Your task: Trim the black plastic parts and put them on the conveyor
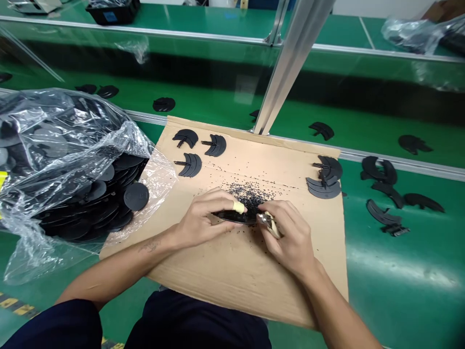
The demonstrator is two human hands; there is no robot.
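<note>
My left hand (207, 218) is closed on a flat black plastic disc (234, 216), held edge-on over a cardboard sheet (232, 271); its thumb wears a yellow finger cot. My right hand (290, 232) grips a small tool (269, 223) with a pale handle, its tip against the disc's right edge. Black shavings (250, 194) lie scattered just beyond both hands.
A clear plastic bag (65, 165) full of black discs lies open at left. Three trimmed half-discs (198, 148) sit at the cardboard's far left, a stack (325, 177) at its right edge, more (388, 194) on the green belt. A metal post (286, 63) rises behind.
</note>
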